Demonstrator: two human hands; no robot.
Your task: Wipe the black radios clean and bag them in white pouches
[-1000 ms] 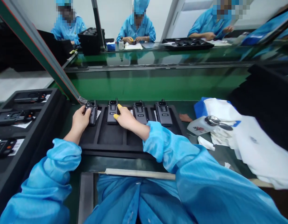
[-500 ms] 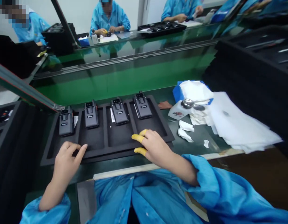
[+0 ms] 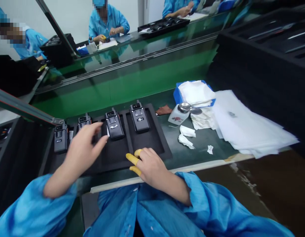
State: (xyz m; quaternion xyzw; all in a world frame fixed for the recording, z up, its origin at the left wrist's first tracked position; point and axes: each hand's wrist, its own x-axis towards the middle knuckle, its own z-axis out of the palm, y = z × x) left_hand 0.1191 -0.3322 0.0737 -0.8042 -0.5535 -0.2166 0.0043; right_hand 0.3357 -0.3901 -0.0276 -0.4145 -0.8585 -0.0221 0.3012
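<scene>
A black foam tray (image 3: 166, 152) holds several dark handheld radios, one to a compartment. My left hand (image 3: 84, 144) is raised over the left half of the tray, thumb and fingers apart and nothing between them. It partly hides the second radio (image 3: 83, 120) from the left, and its fingertips come close to the third radio (image 3: 114, 124). The leftmost radio (image 3: 60, 140) and the rightmost radio (image 3: 139, 118) lie untouched. My right hand (image 3: 149, 164), with yellow finger cots, rests at the tray's front edge below the rightmost compartment. Its fingers are stretched out and hold nothing.
Right of the tray are a white bottle (image 3: 178, 115) with a metal top, a blue box (image 3: 177, 95) of white wipes, crumpled wipes (image 3: 202, 119) and white sheets (image 3: 251, 128). Stacked black trays (image 3: 241, 62) rise at the far right. Co-workers sit beyond the green partition (image 3: 113, 89).
My left hand has moved up and right from the tray's front edge, over the compartments near the second and third radios. My right hand stays at the front edge. The view has shifted somewhat.
</scene>
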